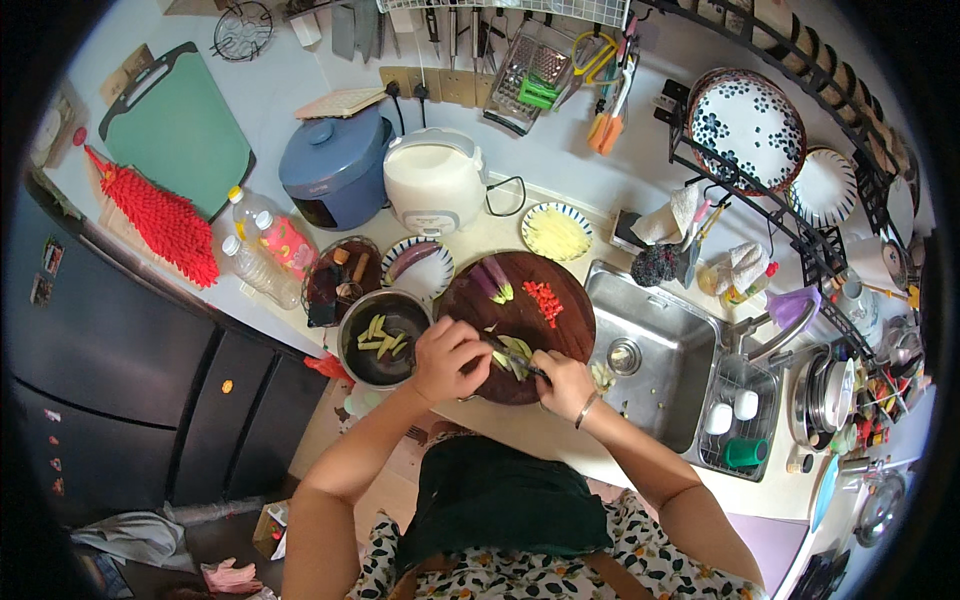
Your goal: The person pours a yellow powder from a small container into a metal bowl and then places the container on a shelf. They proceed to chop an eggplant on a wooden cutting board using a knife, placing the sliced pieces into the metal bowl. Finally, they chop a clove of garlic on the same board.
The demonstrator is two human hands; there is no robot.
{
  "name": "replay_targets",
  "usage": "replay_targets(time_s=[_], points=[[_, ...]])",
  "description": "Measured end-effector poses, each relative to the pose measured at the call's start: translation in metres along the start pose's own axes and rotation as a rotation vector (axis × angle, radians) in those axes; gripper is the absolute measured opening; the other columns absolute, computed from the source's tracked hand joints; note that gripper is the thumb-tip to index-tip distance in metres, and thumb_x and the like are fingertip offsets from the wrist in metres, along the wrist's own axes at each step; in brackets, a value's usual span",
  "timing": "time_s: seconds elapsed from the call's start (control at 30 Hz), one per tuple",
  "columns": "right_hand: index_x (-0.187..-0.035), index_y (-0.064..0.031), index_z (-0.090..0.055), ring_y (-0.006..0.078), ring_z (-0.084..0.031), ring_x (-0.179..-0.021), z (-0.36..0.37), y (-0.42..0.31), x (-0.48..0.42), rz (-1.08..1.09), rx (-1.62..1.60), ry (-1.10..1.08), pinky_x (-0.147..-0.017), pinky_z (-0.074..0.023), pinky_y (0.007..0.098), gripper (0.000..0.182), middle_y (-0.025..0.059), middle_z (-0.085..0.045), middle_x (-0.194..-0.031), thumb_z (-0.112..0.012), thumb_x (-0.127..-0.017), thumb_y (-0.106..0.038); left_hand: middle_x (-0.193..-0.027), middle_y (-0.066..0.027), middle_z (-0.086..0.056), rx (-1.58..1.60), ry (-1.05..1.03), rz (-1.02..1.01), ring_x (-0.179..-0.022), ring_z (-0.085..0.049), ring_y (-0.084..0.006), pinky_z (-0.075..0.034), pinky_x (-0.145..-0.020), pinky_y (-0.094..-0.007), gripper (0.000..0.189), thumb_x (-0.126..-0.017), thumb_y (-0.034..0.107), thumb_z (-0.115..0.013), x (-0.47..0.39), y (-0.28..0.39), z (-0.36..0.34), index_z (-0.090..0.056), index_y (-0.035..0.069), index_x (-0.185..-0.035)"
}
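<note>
My right hand (564, 381) grips the handle of a kitchen knife (517, 356) above a round dark wooden cutting board (574, 337). Seen nearly edge-on, its blade slants toward my left hand (452, 360), whose fingers curl near the tip; whether they hold anything is hidden. Pale green vegetable slices (515, 346) lie under and beside the blade. Purple eggplant pieces (489, 281) and a heap of chopped red pepper (543, 301) rest farther back on the board. Left of it stands a metal pot (346, 349), partly covered by my left hand, with pale green strips (382, 339) inside.
Behind the board are a plate of pale yellow shreds (556, 231) and a plate with a purple piece (417, 259). A rice cooker (435, 180) and a blue cooker (334, 169) stand against the wall. To the right is a steel sink (660, 360); bottles (262, 274) stand left.
</note>
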State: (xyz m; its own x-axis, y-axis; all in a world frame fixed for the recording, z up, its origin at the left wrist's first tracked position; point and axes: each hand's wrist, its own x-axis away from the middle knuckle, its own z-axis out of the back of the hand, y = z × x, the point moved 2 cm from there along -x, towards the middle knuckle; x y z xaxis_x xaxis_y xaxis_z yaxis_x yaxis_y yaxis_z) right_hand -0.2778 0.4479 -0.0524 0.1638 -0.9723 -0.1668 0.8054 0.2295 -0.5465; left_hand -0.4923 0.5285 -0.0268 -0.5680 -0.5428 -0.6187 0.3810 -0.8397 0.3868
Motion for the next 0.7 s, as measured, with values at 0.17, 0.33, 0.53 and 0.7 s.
replay_targets(time_s=[0.17,0.33,0.53,0.7], points=[[-0.093,-0.0099,-0.058,0.0242,-0.064,-0.069,-0.02,-0.001,0.027,0.194,0.312,0.102,-0.058,-0.0532,0.0362,0.024,0.0083,-0.053,-0.088,-0.064,-0.07,-0.011,-0.149,-0.0189,-0.03,-0.168,-0.483,0.037,-0.141,-0.02,-0.0384,-0.013,-0.109,-0.0664,0.079,-0.084,0.052,-0.063,-0.005,0.001,-0.055,-0.035,0.013,-0.147],[-0.083,-0.0109,-0.057,0.0188,-0.059,-0.064,-0.023,-0.004,0.035,0.282,0.48,0.165,-0.054,-0.0506,0.0306,0.013,0.0049,-0.05,-0.08,-0.061,-0.072,-0.016,-0.157,-0.0178,-0.015,-0.159,-0.64,0.208,-0.146,-0.01,-0.0365,-0.009,-0.11,-0.0663,0.091,-0.083,0.06,-0.061,0.013,-0.021,-0.105,-0.021,0.018,-0.153],[-0.081,-0.0124,-0.057,0.0228,-0.06,-0.064,-0.011,0.009,0.06,0.253,0.414,0.124,-0.053,-0.0502,0.0355,0.019,0.0052,-0.05,-0.079,-0.066,-0.064,-0.013,-0.146,-0.0145,-0.032,-0.151,-0.482,0.165,-0.133,-0.03,-0.0324,-0.029,-0.101,-0.0524,0.078,-0.08,0.053,-0.069,0.012,-0.051,-0.12,-0.04,0.019,-0.144],[-0.088,-0.007,-0.065,0.0271,-0.066,-0.07,0.023,0.037,0.091,-0.052,0.005,0.146,-0.059,-0.0525,0.0381,0.025,0.0078,-0.065,-0.081,-0.074,-0.065,-0.012,-0.13,-0.0055,-0.049,0.051,-0.389,0.279,-0.119,-0.043,-0.0274,-0.033,-0.096,-0.0445,0.053,-0.08,0.042,-0.072,0.02,-0.079,-0.122,-0.062,0.017,-0.126]])
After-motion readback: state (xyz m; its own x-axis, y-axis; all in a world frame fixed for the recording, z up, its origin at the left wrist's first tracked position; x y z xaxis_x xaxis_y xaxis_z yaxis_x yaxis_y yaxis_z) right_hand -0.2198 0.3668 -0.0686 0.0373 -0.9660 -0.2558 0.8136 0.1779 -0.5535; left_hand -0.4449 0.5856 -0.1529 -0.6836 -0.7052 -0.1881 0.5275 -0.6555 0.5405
